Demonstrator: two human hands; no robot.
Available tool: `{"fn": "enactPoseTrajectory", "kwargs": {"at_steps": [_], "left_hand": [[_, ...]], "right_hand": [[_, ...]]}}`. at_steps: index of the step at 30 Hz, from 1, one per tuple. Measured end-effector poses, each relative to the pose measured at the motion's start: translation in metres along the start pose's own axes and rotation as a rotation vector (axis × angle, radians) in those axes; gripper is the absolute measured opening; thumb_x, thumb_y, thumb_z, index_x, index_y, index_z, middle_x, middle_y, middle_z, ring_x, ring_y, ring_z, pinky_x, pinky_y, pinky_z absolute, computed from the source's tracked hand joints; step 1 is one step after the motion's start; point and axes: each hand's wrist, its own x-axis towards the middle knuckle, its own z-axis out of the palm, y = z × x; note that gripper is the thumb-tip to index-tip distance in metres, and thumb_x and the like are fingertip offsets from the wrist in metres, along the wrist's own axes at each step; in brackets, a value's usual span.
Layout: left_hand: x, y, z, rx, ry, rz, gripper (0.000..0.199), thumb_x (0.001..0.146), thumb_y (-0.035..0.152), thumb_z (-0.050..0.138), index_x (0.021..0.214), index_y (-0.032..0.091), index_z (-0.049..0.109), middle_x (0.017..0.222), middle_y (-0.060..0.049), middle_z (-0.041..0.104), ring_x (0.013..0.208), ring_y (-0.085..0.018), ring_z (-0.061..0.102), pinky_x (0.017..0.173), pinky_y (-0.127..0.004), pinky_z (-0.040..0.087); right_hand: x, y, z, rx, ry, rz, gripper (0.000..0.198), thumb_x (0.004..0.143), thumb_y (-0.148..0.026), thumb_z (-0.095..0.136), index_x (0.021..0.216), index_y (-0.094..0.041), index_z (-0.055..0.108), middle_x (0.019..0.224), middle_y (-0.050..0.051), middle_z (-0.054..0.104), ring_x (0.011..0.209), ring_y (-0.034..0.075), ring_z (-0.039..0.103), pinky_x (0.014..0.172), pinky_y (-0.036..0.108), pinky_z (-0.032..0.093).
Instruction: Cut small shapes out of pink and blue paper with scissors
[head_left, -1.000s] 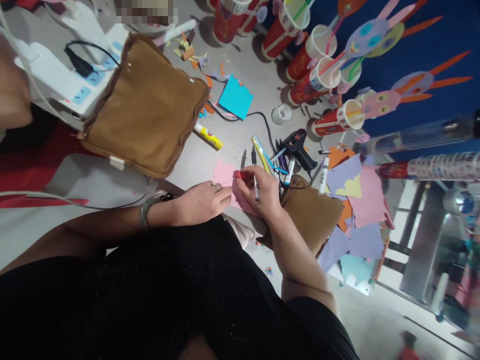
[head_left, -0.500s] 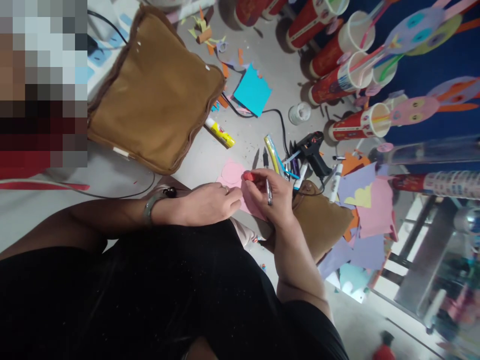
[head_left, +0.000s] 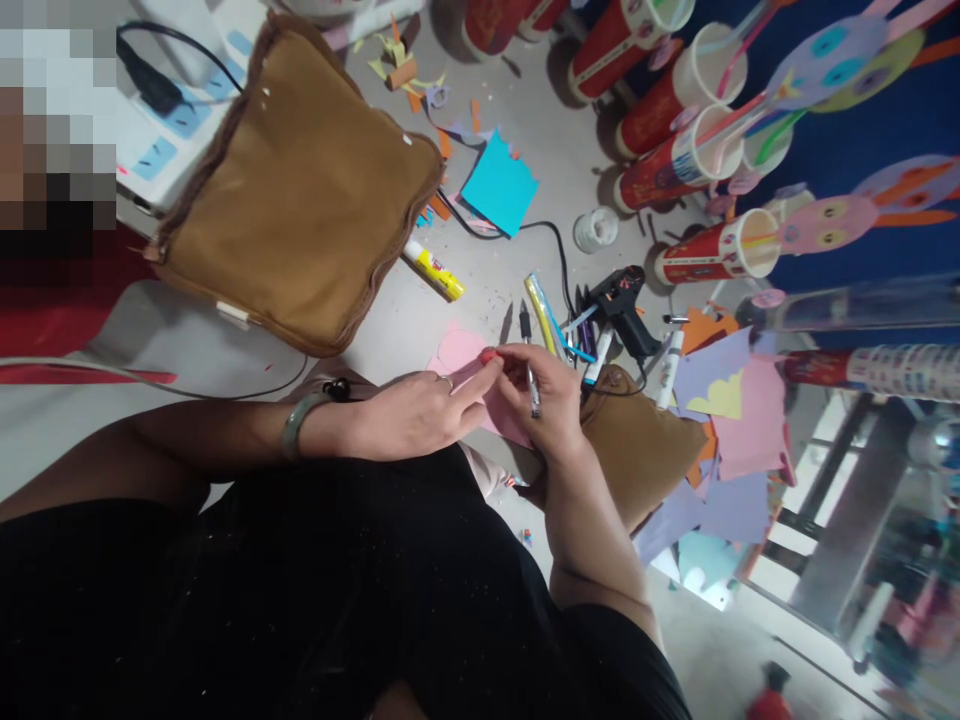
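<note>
My right hand (head_left: 547, 395) is closed, with a pen (head_left: 533, 388) running between its fingers; its dark grip end sticks out on the far side. The same hand's thumb and forefinger pinch a small round red thing (head_left: 488, 355), mostly covered. Beside it, my left hand (head_left: 416, 410) has its forefinger stretched out to the right thumb, close to the red thing; the other fingers are loosely bent and hold nothing that I can see. Pink paper (head_left: 459, 349) with a rounded outline lies under both hands, partly hidden by them.
A brown cushion (head_left: 300, 190) lies left, beside a power strip (head_left: 161, 140). Ahead are a yellow glue stick (head_left: 436, 272), blue paper (head_left: 501, 185) and a black glue gun (head_left: 626, 310) with its cord. Red paper cups (head_left: 709, 252) stand at the far right, near coloured paper sheets (head_left: 754, 400).
My left hand has come up to the right one, its forefinger straightening towards the small red thing. My right hand keeps the pen; the view has shifted slightly.
</note>
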Motion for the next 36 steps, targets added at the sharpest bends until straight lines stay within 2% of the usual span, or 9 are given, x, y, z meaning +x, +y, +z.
{"fn": "enactPoseTrajectory", "kwargs": {"at_steps": [3,6,10,15,20,24,27,32,36], "left_hand": [[0.002,0.0,-0.002,0.145,0.015,0.051,0.031,0.095,0.008,0.034,0.106,0.01,0.062,0.147,-0.032,0.051,0.063,-0.018,0.069,0.054,-0.033,0.053],[0.005,0.002,-0.006,0.169,-0.016,0.037,0.032,0.095,0.008,0.034,0.106,0.01,0.064,0.147,-0.032,0.052,0.056,-0.016,0.068,0.05,-0.032,0.052],[0.009,0.006,-0.014,0.204,-0.068,0.033,0.035,0.094,0.007,0.033,0.107,0.01,0.065,0.149,-0.032,0.05,0.05,-0.013,0.065,0.044,-0.03,0.048],[0.011,0.008,-0.02,0.259,-0.08,0.031,0.035,0.09,0.004,0.036,0.106,0.01,0.066,0.146,-0.031,0.053,0.044,-0.013,0.062,0.037,-0.029,0.042],[0.016,0.009,-0.019,0.252,0.024,0.024,0.025,0.083,0.001,0.041,0.083,0.012,0.063,0.138,-0.029,0.061,0.038,-0.012,0.057,0.033,-0.028,0.04],[0.018,0.009,-0.017,0.234,0.028,0.032,0.023,0.083,0.001,0.041,0.081,0.012,0.062,0.133,-0.03,0.064,0.038,-0.014,0.059,0.033,-0.028,0.041],[0.018,0.01,-0.016,0.234,0.004,0.043,0.021,0.087,0.004,0.042,0.083,0.012,0.061,0.135,-0.032,0.062,0.04,-0.014,0.061,0.036,-0.029,0.045],[0.018,0.009,-0.018,0.223,-0.039,0.044,0.021,0.089,0.006,0.042,0.086,0.01,0.062,0.136,-0.033,0.06,0.043,-0.016,0.064,0.037,-0.029,0.047],[0.02,0.008,-0.02,0.199,-0.028,0.038,0.023,0.089,0.005,0.041,0.086,0.01,0.063,0.133,-0.034,0.062,0.043,-0.017,0.065,0.036,-0.029,0.046]], "right_hand": [[0.001,-0.001,0.0,-0.008,0.0,-0.005,0.016,0.089,-0.023,0.065,0.104,-0.024,0.072,0.093,0.003,0.075,0.074,0.016,0.068,0.075,0.034,0.06],[0.002,-0.003,-0.004,-0.007,-0.026,-0.019,0.018,0.089,-0.022,0.065,0.105,-0.024,0.07,0.093,0.004,0.075,0.075,0.016,0.069,0.075,0.034,0.06],[-0.001,-0.008,-0.022,0.062,-0.071,-0.005,0.032,0.092,-0.023,0.061,0.124,-0.025,0.063,0.099,0.005,0.075,0.074,0.017,0.071,0.072,0.035,0.061],[0.001,-0.018,-0.047,0.269,0.049,0.082,0.034,0.102,-0.039,0.051,0.134,-0.031,0.06,0.091,0.004,0.074,0.057,0.016,0.066,0.059,0.037,0.06],[0.022,-0.021,-0.051,0.331,0.011,0.077,0.032,0.099,-0.05,0.055,0.121,-0.031,0.067,0.084,0.002,0.071,0.06,0.015,0.064,0.058,0.034,0.058],[0.046,-0.018,-0.046,0.253,-0.143,0.057,0.03,0.098,-0.05,0.057,0.1,-0.023,0.07,0.071,0.001,0.066,0.062,0.015,0.064,0.059,0.031,0.055],[0.06,-0.015,-0.042,0.192,-0.255,0.014,0.038,0.097,-0.053,0.056,0.079,-0.022,0.067,0.059,0.001,0.062,0.065,0.018,0.067,0.06,0.031,0.055],[0.071,-0.01,-0.036,0.253,-0.34,0.088,0.035,0.096,-0.058,0.055,0.092,-0.023,0.061,0.058,-0.004,0.065,0.043,0.012,0.056,0.046,0.027,0.045],[0.074,-0.006,-0.033,0.219,-0.377,0.086,0.034,0.096,-0.057,0.055,0.089,-0.024,0.057,0.056,-0.005,0.064,0.044,0.013,0.057,0.048,0.027,0.045]]}}
